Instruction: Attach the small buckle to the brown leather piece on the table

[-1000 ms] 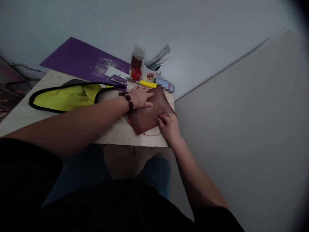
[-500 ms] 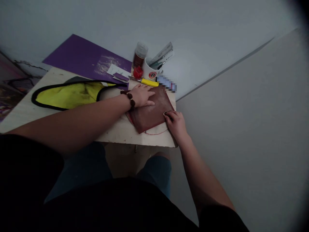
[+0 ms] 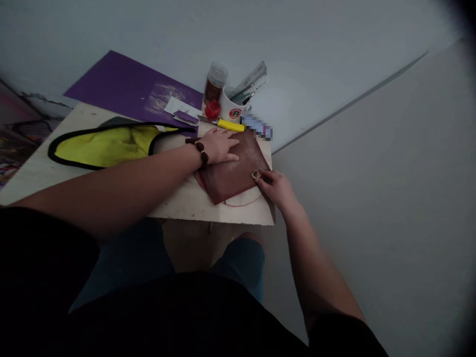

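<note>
A reddish-brown leather-like sheet (image 3: pixel 238 176) lies at an angle near the right end of the table. My left hand (image 3: pixel 219 146) rests flat on its upper left part, fingers spread. At the sheet's lower right edge, my right hand (image 3: pixel 277 187) pinches a small square piece (image 3: pixel 255 174) with a pale rim and a dark middle. I cannot tell exactly what this piece is. Below the sheet, a curved red line shows on the pale tabletop.
Behind the sheet lie a yellow utility knife (image 3: pixel 231 125) and a blurred-out blue item (image 3: pixel 257 126). A white mug (image 3: pixel 230 106) with rulers and pens, a red-lidded pot (image 3: pixel 212 109) and a clear-capped jar (image 3: pixel 215 82) stand by the wall. Left are a yellow black-edged cloth (image 3: pixel 107 146) and purple board (image 3: pixel 126 79).
My right hand has shifted slightly to the right and turned, so more of the small square piece shows. My left hand stays in place on the sheet.
</note>
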A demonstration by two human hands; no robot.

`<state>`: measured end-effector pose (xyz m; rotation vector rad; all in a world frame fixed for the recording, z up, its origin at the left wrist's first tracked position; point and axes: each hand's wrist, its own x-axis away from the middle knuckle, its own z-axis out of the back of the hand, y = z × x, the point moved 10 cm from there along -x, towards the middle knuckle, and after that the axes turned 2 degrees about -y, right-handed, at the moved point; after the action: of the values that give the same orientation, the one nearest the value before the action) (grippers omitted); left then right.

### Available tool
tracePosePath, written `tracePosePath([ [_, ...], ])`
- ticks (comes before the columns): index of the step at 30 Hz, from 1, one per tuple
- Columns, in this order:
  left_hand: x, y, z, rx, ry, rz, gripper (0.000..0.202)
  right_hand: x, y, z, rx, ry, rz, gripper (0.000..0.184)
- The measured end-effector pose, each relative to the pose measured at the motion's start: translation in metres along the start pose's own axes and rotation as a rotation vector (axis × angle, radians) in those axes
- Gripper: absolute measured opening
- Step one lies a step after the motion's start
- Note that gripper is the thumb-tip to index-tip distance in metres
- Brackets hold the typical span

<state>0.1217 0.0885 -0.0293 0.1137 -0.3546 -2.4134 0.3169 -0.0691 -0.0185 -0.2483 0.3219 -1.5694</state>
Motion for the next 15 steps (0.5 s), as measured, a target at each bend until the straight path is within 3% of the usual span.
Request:
tracePosePath([
  [7,-0.001,-0.001,0.000,0.019,0.007,-0.010,0.079,-0.007,-0.023,-0.002,0.002,-0.081,0.172,0.036],
  [15,-0.001,-0.002,-0.002,0.018,0.018,-0.020,0.079,0.012,-0.055,0.000,-0.045,0.113,0.166,0.037],
])
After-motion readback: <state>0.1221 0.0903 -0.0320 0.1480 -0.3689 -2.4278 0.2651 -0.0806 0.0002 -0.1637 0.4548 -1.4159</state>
